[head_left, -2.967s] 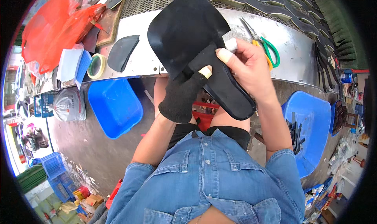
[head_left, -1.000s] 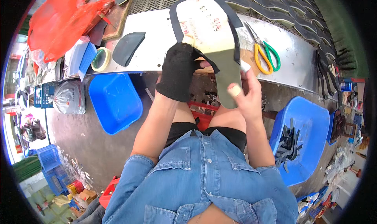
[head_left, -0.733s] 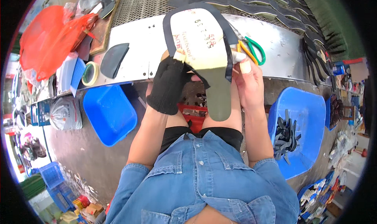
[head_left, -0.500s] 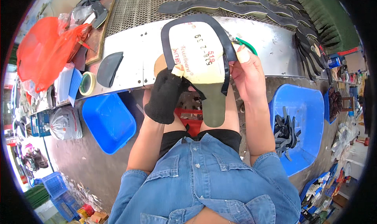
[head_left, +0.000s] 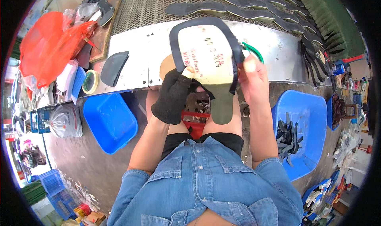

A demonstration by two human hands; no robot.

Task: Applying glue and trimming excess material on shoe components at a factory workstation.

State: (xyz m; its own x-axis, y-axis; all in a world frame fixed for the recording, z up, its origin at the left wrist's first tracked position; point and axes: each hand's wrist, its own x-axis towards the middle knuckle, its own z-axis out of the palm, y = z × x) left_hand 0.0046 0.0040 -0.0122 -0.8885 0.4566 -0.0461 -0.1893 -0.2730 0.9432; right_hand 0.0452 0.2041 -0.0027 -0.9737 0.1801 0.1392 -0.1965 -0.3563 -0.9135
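Observation:
An insole board [head_left: 206, 47] with a cream, printed forepart and a dark green tail is held up between my hands over my lap. A black strip [head_left: 235, 37] runs along the edge of its wide end, and its two ends hang loose beside the green part. My left hand [head_left: 172, 97], in a black glove with a pale covering on the thumb tip, is closed on the left edge. My right hand [head_left: 254, 78] is bare with a pale cover on the thumb, and pinches the strip at the right edge. Some fingers of both hands are hidden behind the board.
Behind the board is a white metal worktable [head_left: 135, 39] with a black curved piece [head_left: 114, 68], a tape roll [head_left: 90, 81] and a red plastic bag [head_left: 51, 47]. Dark insoles [head_left: 218, 8] lie on a mesh surface beyond. Blue tubs stand left [head_left: 109, 125] and right [head_left: 309, 146], the right one holding black strips.
The insole board and both hands have shifted slightly to the right. My right thumb has come a little lower along the strip. Both hands keep their hold.

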